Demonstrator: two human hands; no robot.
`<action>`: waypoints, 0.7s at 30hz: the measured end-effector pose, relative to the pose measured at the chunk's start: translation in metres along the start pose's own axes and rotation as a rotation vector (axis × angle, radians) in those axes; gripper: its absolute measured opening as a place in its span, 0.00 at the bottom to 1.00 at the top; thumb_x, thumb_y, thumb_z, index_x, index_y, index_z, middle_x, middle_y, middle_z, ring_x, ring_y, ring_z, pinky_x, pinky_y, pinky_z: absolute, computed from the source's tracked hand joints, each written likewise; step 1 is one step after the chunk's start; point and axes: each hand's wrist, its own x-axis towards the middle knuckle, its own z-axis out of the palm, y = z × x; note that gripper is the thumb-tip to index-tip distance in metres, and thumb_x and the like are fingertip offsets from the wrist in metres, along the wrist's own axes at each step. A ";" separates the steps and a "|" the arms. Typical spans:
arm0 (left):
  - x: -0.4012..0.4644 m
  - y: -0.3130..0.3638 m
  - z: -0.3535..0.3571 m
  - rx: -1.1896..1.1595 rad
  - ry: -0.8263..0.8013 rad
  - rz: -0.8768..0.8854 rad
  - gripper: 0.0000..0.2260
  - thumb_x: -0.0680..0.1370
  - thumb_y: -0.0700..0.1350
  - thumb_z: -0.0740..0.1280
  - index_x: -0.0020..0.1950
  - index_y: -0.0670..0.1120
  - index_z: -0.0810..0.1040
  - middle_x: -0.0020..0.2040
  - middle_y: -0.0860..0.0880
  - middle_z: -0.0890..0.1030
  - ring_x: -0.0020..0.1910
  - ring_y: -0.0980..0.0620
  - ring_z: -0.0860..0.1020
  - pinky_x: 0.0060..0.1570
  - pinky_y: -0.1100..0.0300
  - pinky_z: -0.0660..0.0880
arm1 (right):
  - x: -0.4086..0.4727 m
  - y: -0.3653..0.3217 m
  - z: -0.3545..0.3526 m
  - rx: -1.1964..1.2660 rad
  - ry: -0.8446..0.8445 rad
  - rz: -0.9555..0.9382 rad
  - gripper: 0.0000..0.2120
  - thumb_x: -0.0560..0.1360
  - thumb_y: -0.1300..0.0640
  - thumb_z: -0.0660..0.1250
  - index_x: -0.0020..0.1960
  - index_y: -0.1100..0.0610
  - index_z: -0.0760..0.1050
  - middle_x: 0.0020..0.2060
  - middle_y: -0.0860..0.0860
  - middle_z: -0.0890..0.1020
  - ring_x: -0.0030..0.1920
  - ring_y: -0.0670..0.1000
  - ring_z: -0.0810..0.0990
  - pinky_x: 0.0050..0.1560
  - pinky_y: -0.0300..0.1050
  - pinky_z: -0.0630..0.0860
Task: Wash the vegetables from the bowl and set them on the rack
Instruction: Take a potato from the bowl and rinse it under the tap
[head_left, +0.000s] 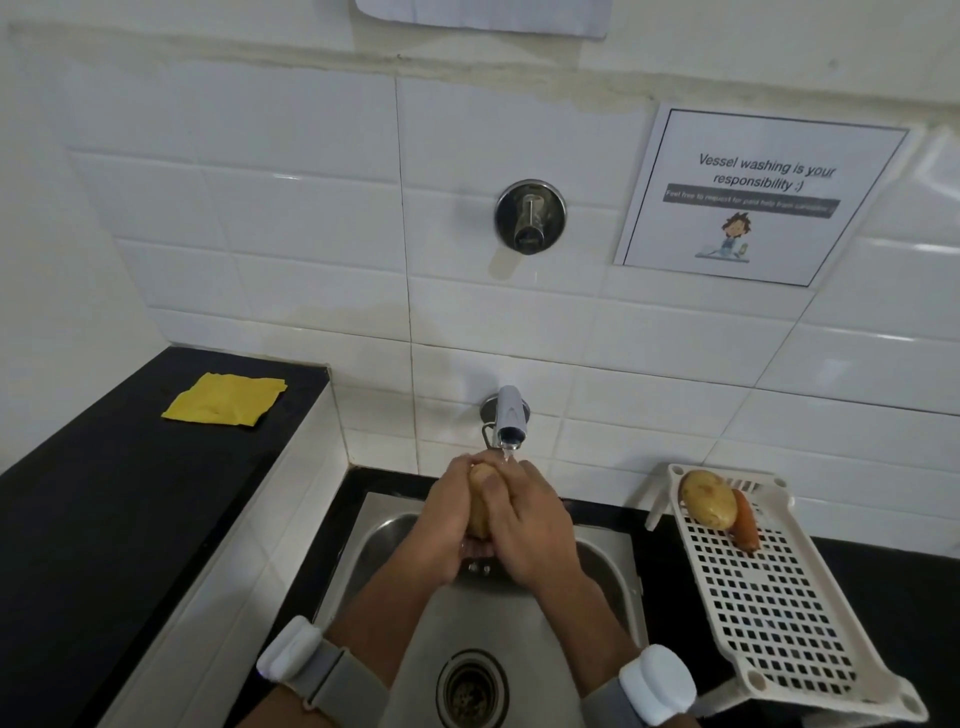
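A yellow-brown potato (480, 501) is held between both my hands above the steel sink (384, 540), right under the running tap (511, 418). My left hand (441, 525) wraps its left side and my right hand (530, 530) curls over its right side. Water falls from the spout onto the potato's top. On the white perforated rack (769, 597) to the right lie another potato (707, 499) and an orange carrot (745, 522), touching each other at the rack's far end. The bowl is out of view.
A yellow cloth (226, 399) lies on the raised black counter (104, 493) at the left. The sink drain (471, 688) sits near the bottom. A round wall valve (530, 215) and a paper notice (758, 197) are on the white tiles.
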 end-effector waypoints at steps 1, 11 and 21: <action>-0.003 0.000 0.004 0.092 0.022 0.073 0.23 0.83 0.61 0.55 0.57 0.46 0.82 0.46 0.42 0.87 0.45 0.43 0.86 0.34 0.54 0.80 | 0.001 -0.001 0.002 0.061 0.054 0.049 0.25 0.83 0.33 0.46 0.58 0.44 0.78 0.46 0.45 0.81 0.47 0.46 0.81 0.52 0.53 0.81; -0.002 -0.020 0.021 0.186 0.058 0.391 0.20 0.82 0.65 0.57 0.56 0.52 0.78 0.45 0.44 0.84 0.34 0.50 0.82 0.29 0.59 0.75 | 0.010 0.000 0.000 0.288 0.131 0.151 0.16 0.87 0.42 0.51 0.51 0.45 0.75 0.43 0.47 0.84 0.46 0.47 0.83 0.51 0.56 0.81; -0.009 -0.008 0.021 -0.279 -0.120 0.019 0.25 0.77 0.53 0.74 0.68 0.42 0.72 0.61 0.37 0.81 0.54 0.40 0.85 0.46 0.49 0.83 | 0.035 0.022 -0.032 0.130 0.139 0.178 0.16 0.86 0.45 0.59 0.56 0.50 0.83 0.49 0.48 0.83 0.50 0.48 0.81 0.49 0.41 0.72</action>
